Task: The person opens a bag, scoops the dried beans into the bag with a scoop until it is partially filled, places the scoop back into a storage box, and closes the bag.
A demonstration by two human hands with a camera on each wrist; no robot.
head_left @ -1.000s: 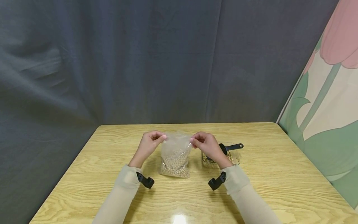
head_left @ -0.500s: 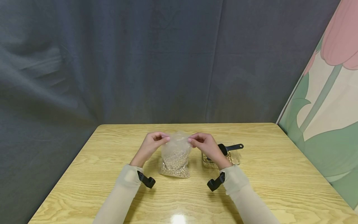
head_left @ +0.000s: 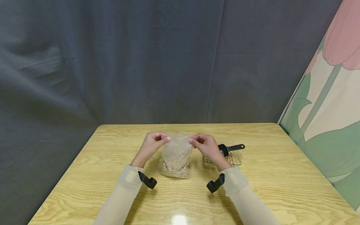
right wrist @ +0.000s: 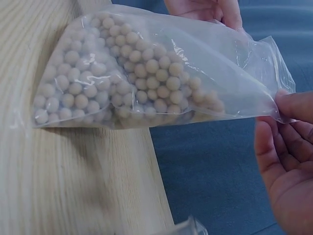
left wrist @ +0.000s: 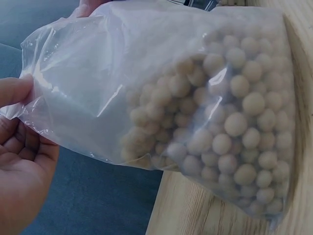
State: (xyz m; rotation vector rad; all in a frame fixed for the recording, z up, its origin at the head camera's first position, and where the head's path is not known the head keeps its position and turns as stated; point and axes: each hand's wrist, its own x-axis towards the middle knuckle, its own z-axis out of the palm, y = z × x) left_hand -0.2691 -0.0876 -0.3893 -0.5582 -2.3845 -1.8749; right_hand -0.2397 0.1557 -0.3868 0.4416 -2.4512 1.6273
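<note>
A clear plastic bag (head_left: 176, 161) stands on the wooden table, its lower half filled with round, beige, bean-like balls (left wrist: 237, 122). My left hand (head_left: 149, 147) pinches the bag's top left corner between thumb and fingers. At the opposite top corner, my right hand (head_left: 207, 147) pinches the film the same way. The upper part of the bag is stretched between both hands and holds no balls. In the right wrist view, the bag's top edge (right wrist: 281, 63) looks flat, with the thumb pressing on its corner.
Behind my right forearm sits a clear rectangular container (head_left: 238, 161) with more of the balls, partly hidden. A black scoop (head_left: 234, 148) lies across it, handle pointing right. A dark curtain (head_left: 168, 62) hangs beyond the wooden table (head_left: 107, 175).
Compared with one second ago, my left hand has shifted slightly right and my right hand slightly left, narrowing the gap between them. Both keep their pinch, and the bag's base stays put.
</note>
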